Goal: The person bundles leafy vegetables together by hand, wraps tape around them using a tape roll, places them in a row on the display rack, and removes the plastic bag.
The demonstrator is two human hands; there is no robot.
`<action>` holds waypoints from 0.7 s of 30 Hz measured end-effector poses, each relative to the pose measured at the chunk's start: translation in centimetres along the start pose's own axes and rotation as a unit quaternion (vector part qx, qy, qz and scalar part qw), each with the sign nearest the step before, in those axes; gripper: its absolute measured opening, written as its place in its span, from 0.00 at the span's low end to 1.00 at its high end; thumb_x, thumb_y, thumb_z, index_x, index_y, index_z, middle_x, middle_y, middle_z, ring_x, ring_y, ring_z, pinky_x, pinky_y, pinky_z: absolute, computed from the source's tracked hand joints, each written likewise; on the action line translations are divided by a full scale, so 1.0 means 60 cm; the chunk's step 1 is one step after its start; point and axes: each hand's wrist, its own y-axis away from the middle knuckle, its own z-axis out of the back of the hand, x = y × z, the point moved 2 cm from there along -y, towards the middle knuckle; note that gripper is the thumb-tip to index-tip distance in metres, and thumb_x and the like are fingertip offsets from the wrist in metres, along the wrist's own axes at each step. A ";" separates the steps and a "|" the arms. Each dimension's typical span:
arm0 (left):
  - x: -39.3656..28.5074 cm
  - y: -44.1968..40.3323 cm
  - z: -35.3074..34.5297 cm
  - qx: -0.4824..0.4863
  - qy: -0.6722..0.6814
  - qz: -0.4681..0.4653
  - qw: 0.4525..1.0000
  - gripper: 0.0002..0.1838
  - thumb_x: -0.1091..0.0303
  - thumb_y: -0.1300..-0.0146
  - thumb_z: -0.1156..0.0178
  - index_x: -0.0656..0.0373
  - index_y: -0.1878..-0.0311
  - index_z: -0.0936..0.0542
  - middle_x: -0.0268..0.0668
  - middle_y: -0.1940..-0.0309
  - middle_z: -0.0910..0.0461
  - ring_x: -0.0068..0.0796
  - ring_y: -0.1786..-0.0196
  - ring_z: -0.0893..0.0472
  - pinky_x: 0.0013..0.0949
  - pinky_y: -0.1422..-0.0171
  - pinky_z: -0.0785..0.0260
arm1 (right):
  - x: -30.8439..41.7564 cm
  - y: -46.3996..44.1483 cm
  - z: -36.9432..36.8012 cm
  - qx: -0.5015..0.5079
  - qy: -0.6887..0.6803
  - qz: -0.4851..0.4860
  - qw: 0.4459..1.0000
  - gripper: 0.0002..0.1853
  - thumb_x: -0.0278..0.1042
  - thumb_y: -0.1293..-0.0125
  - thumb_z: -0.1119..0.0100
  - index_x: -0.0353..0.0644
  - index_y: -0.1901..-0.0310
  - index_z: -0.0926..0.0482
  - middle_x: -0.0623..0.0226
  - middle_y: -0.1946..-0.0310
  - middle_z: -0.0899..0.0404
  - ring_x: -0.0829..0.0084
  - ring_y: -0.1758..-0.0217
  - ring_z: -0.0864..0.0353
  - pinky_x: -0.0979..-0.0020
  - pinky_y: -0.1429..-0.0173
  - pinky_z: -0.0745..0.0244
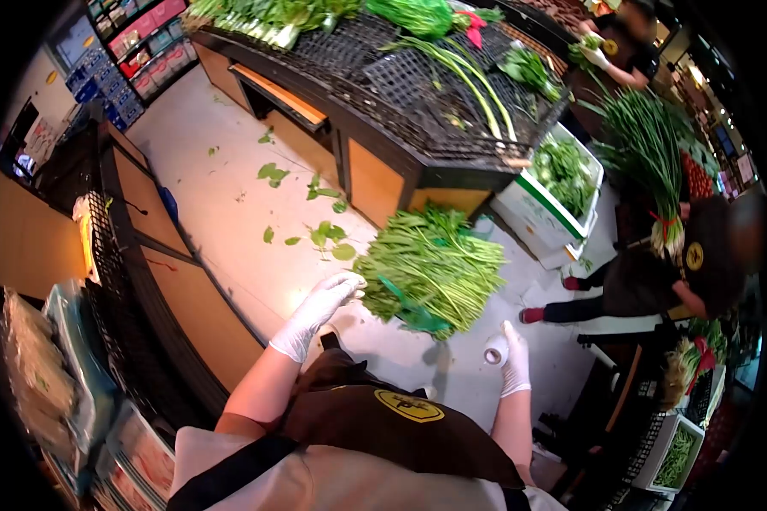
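My left hand (pixel 337 294), in a white glove, is at the left edge of a large bundle of leafy green stems (pixel 439 264). Its fingers are pressed together, and what they pinch, if anything, is too small to make out. Green plastic (pixel 413 313) shows on the near side of the bundle. My right hand (pixel 515 358), also gloved, is closed around a small white roll (pixel 496 349) that looks like tape. This hand is to the right of the bundle and apart from it.
Loose leaves (pixel 324 238) litter the floor. Ahead stands a black display stand (pixel 383 111) with vegetables. A white box of greens (pixel 562 175) is at its right corner. One person (pixel 699 247) holds long green onions (pixel 648 136); another (pixel 626 43) handles greens farther back.
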 end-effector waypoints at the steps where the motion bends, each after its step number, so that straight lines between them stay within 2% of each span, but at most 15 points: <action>1: -0.008 -0.006 0.054 -0.037 0.006 -0.007 0.999 0.17 0.59 0.28 0.50 0.58 0.44 0.24 0.35 0.48 0.20 0.26 0.46 0.22 0.30 0.39 0.33 | 0.022 -0.009 -0.060 0.012 0.005 0.032 0.999 0.19 0.40 0.35 0.38 0.31 0.51 0.23 0.65 0.63 0.20 0.76 0.65 0.21 0.75 0.60 0.25; 3: -0.017 -0.014 0.148 -0.115 0.033 -0.014 0.993 0.17 0.59 0.28 0.50 0.59 0.45 0.24 0.36 0.48 0.20 0.26 0.46 0.22 0.30 0.39 0.33 | 0.068 -0.022 -0.164 0.041 0.032 0.092 0.994 0.23 0.38 0.34 0.38 0.28 0.44 0.26 0.62 0.54 0.20 0.78 0.59 0.21 0.77 0.54 0.26; 6: -0.076 0.003 0.263 -0.150 0.082 -0.052 0.984 0.17 0.60 0.28 0.50 0.60 0.44 0.24 0.35 0.47 0.20 0.23 0.48 0.22 0.26 0.41 0.34 | 0.147 -0.012 -0.322 0.081 0.109 0.125 0.983 0.29 0.37 0.34 0.38 0.28 0.37 0.32 0.61 0.46 0.23 0.80 0.53 0.23 0.78 0.49 0.29; 10: -0.112 0.022 0.365 -0.192 0.094 -0.060 0.975 0.16 0.61 0.28 0.50 0.59 0.45 0.24 0.35 0.47 0.20 0.25 0.47 0.21 0.26 0.42 0.34 | 0.201 -0.048 -0.452 0.134 0.138 0.104 0.976 0.27 0.34 0.35 0.38 0.31 0.37 0.31 0.63 0.43 0.25 0.83 0.50 0.26 0.80 0.46 0.31; 12: -0.136 0.023 0.402 -0.249 0.093 -0.031 0.963 0.16 0.62 0.28 0.50 0.61 0.46 0.23 0.37 0.49 0.20 0.26 0.49 0.21 0.27 0.41 0.34 | 0.212 -0.086 -0.506 0.141 0.138 0.122 0.973 0.27 0.33 0.35 0.38 0.31 0.37 0.30 0.65 0.44 0.25 0.83 0.51 0.26 0.80 0.47 0.31; 13: -0.139 0.017 0.424 -0.246 0.104 -0.042 0.963 0.16 0.62 0.28 0.50 0.61 0.46 0.23 0.37 0.49 0.19 0.26 0.49 0.20 0.27 0.41 0.33 | 0.220 -0.099 -0.533 0.147 0.135 0.124 0.972 0.27 0.33 0.35 0.38 0.31 0.37 0.30 0.67 0.45 0.24 0.84 0.54 0.26 0.81 0.49 0.31; 14: -0.143 0.009 0.447 -0.242 0.115 -0.052 0.962 0.16 0.62 0.28 0.50 0.61 0.46 0.23 0.37 0.50 0.19 0.26 0.49 0.20 0.27 0.41 0.33 | 0.233 -0.108 -0.566 0.148 0.139 0.135 0.970 0.26 0.32 0.35 0.38 0.32 0.37 0.30 0.70 0.50 0.23 0.86 0.61 0.27 0.82 0.55 0.31; 17: -0.174 -0.029 0.521 -0.267 0.078 -0.023 0.960 0.15 0.61 0.29 0.49 0.60 0.47 0.22 0.36 0.51 0.19 0.25 0.50 0.20 0.27 0.42 0.33 | 0.257 -0.148 -0.638 0.161 0.090 0.121 0.975 0.24 0.31 0.35 0.39 0.34 0.38 0.28 0.74 0.59 0.22 0.89 0.67 0.29 0.84 0.62 0.32; 21: -0.219 -0.106 0.608 -0.276 0.066 -0.036 0.958 0.16 0.60 0.30 0.47 0.60 0.47 0.23 0.36 0.51 0.19 0.27 0.49 0.20 0.28 0.42 0.34 | 0.279 -0.227 -0.712 0.141 0.093 0.107 0.980 0.25 0.33 0.35 0.37 0.34 0.39 0.28 0.74 0.62 0.22 0.88 0.68 0.28 0.83 0.62 0.31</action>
